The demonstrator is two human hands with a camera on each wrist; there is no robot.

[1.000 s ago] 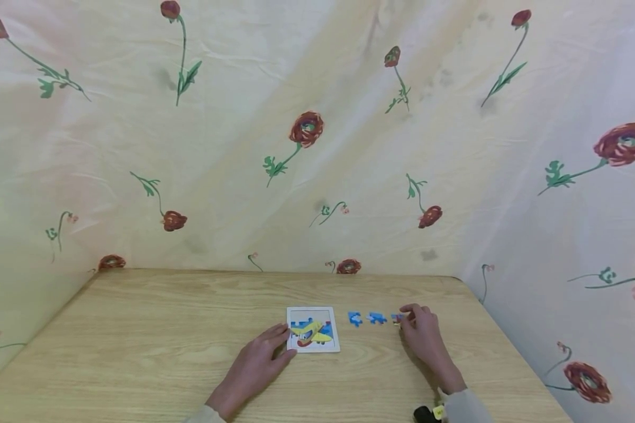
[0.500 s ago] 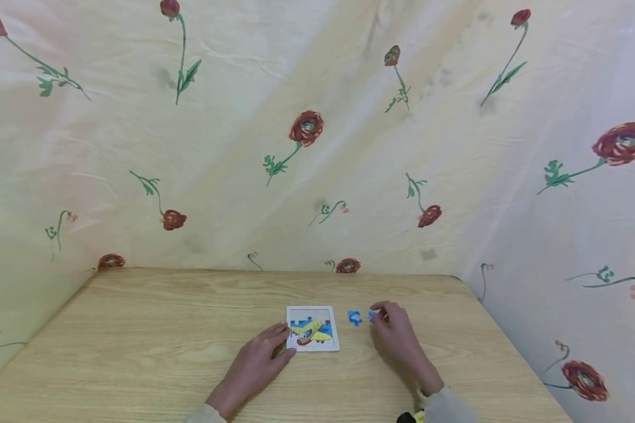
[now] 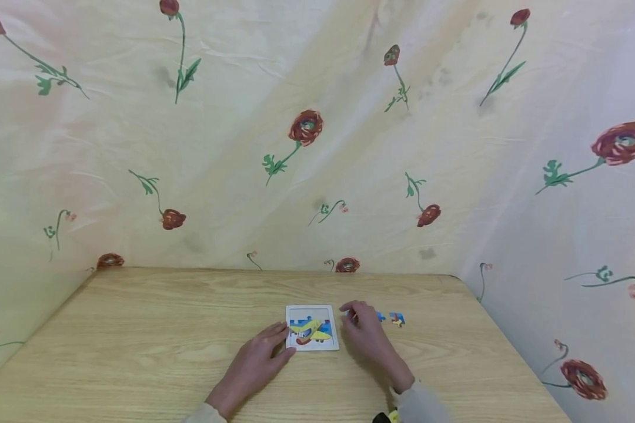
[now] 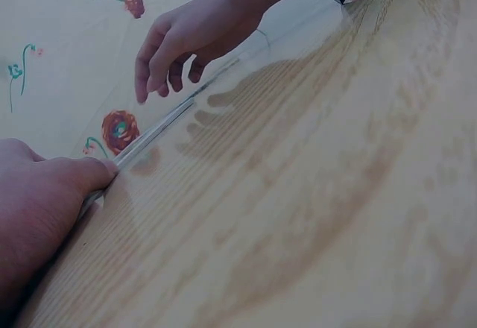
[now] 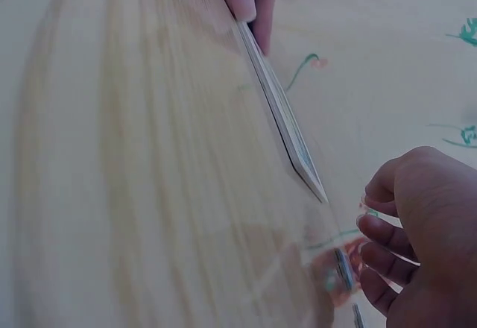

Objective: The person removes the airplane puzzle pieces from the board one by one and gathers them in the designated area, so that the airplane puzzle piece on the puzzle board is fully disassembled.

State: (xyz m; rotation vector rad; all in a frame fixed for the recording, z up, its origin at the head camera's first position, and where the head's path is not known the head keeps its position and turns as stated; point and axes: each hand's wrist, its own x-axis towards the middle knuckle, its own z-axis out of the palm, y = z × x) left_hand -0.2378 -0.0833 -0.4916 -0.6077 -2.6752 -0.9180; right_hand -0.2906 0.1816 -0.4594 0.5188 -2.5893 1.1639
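Note:
A small square jigsaw puzzle (image 3: pixel 309 339) in a white frame lies on the table, with a yellow airplane on blue pieces and a bare strip along its top. My left hand (image 3: pixel 259 361) holds the frame at its left edge and lower left corner. My right hand (image 3: pixel 367 332) hovers just right of the frame, fingers loosely bent, with nothing visible between them. Beneath it one loose piece is mostly hidden. A blue piece (image 3: pixel 381 317) peeks out beside the hand, and a blue, red and yellow piece (image 3: pixel 397 319) lies farther right. From the right wrist, a loose piece (image 5: pixel 343 268) shows below the fingertips.
The wooden table (image 3: pixel 153 335) ends at a flowered cloth (image 3: pixel 227 147) behind and on both sides. A black and yellow object (image 3: pixel 385 417) sits by the right sleeve at the bottom edge.
My right hand has moved left along the row of loose pieces, from the rightmost piece to the one nearest the frame. The left hand and puzzle stay put.

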